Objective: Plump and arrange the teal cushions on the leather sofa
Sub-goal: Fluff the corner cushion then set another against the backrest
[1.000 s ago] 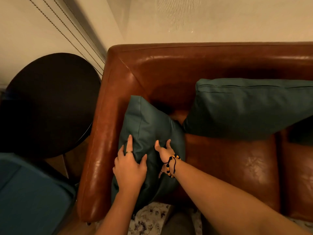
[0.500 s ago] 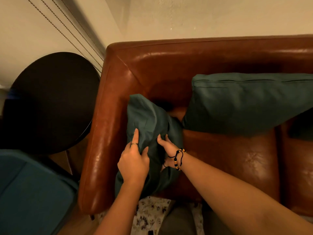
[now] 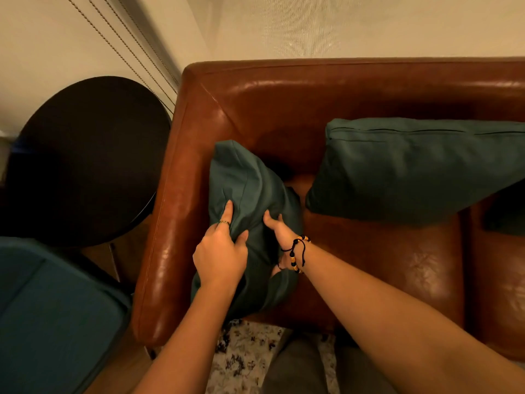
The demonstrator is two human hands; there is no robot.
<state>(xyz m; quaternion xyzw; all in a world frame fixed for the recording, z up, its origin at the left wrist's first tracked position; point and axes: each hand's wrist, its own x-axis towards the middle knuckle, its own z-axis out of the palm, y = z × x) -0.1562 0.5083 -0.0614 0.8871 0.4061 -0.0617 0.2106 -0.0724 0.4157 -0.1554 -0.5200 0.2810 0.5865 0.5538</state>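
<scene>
A small teal cushion (image 3: 244,183) stands squeezed into a narrow ridge against the left armrest of the brown leather sofa (image 3: 284,103). My left hand (image 3: 220,254) presses its left face, with a ring on one finger. My right hand (image 3: 279,228), with a beaded bracelet at the wrist, presses its right face. The fabric bunches between the two hands. A larger teal cushion (image 3: 412,169) leans against the sofa back to the right, apart from my hands. A dark teal shape (image 3: 505,211) at the far right edge is cut off.
A round dark side table (image 3: 85,157) stands left of the armrest. A teal upholstered seat (image 3: 48,317) fills the lower left. A patterned rug (image 3: 244,354) lies in front of the sofa. Blind cords (image 3: 125,44) hang on the wall behind.
My hands have pushed closer together, squeezing the small cushion from a flat panel into a narrow ridge. The view has shifted slightly; the large cushion has not moved.
</scene>
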